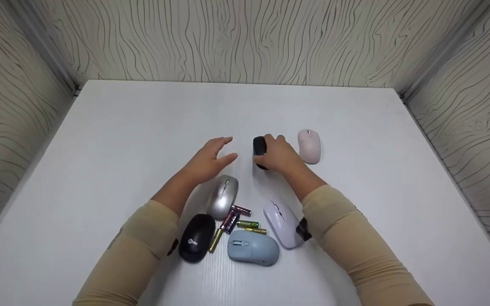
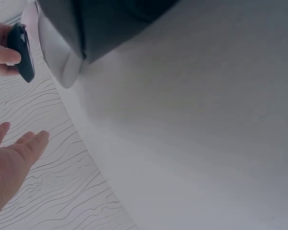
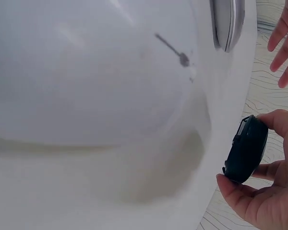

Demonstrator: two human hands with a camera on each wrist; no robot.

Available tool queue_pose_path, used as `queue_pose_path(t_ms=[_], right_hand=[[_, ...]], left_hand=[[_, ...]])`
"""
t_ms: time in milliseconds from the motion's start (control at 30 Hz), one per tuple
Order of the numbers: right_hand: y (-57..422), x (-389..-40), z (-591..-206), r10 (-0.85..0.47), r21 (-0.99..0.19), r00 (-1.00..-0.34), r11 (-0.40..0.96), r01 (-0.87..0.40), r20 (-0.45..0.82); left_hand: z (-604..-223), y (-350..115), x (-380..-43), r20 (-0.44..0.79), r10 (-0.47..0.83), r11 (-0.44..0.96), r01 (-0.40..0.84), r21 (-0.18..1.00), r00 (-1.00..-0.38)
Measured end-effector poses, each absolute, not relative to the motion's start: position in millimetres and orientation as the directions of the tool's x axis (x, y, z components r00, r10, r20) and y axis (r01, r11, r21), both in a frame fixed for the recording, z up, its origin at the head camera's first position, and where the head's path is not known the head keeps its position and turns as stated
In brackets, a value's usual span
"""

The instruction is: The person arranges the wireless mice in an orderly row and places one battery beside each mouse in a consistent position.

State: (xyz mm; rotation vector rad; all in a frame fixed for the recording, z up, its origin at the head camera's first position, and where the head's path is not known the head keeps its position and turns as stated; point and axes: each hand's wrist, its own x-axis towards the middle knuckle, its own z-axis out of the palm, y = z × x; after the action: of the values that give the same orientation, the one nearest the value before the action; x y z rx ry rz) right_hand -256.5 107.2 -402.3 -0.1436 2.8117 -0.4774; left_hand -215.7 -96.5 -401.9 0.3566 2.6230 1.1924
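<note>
In the head view my right hand point(image 1: 280, 155) grips a dark computer mouse point(image 1: 260, 146) by its two ends, tipped up on its side. The right wrist view shows that mouse point(image 3: 247, 149) between thumb and fingertips, with much of its body uncovered. My left hand point(image 1: 207, 161) is held to the left of it, fingers spread and thumb apart, with nothing in it; the left wrist view shows its open fingers point(image 2: 36, 143) too. Just below the left hand lies a silver mouse point(image 1: 223, 197). A pink mouse point(image 1: 309, 146) lies to the right of my right hand.
Nearer me on the white table point(image 1: 143, 114) lie a black mouse point(image 1: 197, 238), a blue-grey mouse point(image 1: 253, 248) and a lilac mouse point(image 1: 282, 223) beside my right sleeve. Several small batteries point(image 1: 230, 222) lie among them. Wood-patterned panels point(image 1: 228, 42) stand around the table.
</note>
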Motion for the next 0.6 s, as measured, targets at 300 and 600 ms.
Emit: queue_pose_path(t_ms=[300,600], right_hand=[[96.6,-277.2,-396.1,-0.086,-0.383,-0.959,0.923,0.024,-0.268],[88.6,-291.6,-405.7,-0.06,-0.366,-0.964,0.93,0.041,-0.259]], left_hand=[[-396.1,-92.7,-223.9,-0.14,0.276,0.657,0.081,0.75,-0.951],[-397.8,-101.8,-239.2,-0.168,0.209,0.676,0.018,0.737,-0.963]])
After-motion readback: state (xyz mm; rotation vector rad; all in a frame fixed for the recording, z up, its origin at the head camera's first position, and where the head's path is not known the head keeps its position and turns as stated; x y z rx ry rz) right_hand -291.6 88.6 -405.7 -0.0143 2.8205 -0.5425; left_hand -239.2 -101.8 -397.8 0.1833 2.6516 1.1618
